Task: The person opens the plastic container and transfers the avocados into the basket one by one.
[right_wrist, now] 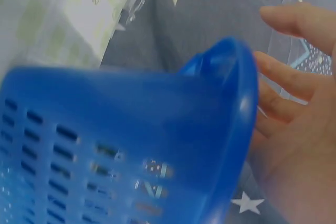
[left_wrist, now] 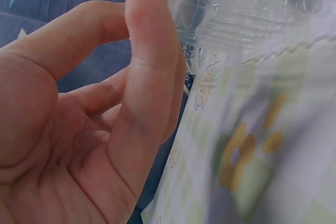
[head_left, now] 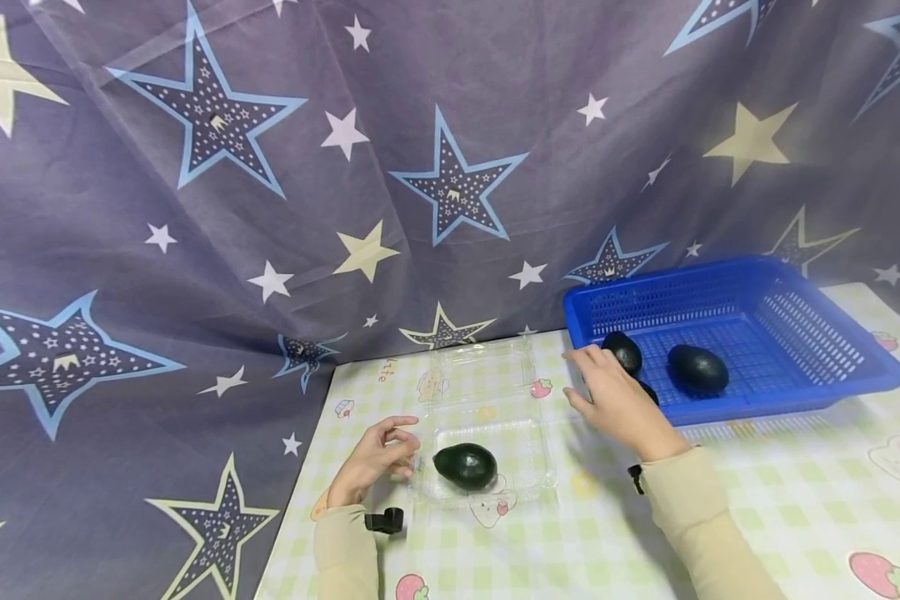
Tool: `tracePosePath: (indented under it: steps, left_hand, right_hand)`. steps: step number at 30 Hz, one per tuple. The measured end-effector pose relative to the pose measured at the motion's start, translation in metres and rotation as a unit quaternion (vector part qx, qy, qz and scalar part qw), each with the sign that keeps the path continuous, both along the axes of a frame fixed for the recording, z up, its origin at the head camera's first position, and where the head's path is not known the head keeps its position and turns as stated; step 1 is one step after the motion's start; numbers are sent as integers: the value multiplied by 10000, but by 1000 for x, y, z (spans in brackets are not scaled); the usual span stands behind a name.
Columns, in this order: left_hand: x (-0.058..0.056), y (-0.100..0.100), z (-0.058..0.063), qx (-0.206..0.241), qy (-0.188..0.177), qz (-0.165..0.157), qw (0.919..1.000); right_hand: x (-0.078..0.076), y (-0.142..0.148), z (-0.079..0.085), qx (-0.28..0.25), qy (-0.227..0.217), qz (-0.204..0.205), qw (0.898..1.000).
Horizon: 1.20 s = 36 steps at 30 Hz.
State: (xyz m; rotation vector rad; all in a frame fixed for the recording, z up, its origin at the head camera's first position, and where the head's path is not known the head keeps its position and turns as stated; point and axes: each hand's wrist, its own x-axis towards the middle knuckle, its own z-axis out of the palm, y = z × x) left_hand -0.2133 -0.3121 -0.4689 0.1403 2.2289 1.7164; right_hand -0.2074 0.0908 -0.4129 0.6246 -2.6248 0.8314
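A dark green avocado (head_left: 467,466) lies on its side in the base of a clear plastic clamshell box (head_left: 532,450), whose lid (head_left: 487,367) is folded back toward the curtain. Just left of the box, my left hand (head_left: 378,458) hovers with loosely bent fingers and holds nothing. My right hand (head_left: 618,400) is at the left rim of a blue plastic basket (head_left: 795,396), fingers extended, nothing in its grasp. Inside the basket are an avocado (head_left: 697,369) near the middle and another avocado (head_left: 622,352) by the left wall. A third (head_left: 648,392) is mostly hidden behind the right hand.
A green-and-white checked tablecloth (head_left: 615,533) with printed fruit and animals covers the table. Behind it hangs a dark star-patterned curtain (head_left: 450,275), close to the basket's far side and the box lid. The table's left edge runs beside my left forearm.
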Motion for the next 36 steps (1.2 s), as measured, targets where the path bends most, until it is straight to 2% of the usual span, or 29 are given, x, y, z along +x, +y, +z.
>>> tracePosePath:
  steps: [11, 16, 24, 36]
  left_hand:
    - [1, 1, 0, -28, 39, -62, 10000]
    - [0, 1, 1, -59, 12, -2, 10000]
    - [0, 1, 1, -67, 38, -26, 10000]
    - [-2, 0, 0, 24, -13, -103, 9999]
  right_hand:
    - [6, -32, -12, 267, 558, 233, 9978]
    - [10, -46, -15, 322, 638, 430, 9965]
    - [13, -65, -22, 382, 546, 669, 9955]
    - [19, -91, -34, 131, 21, 1191, 9928]
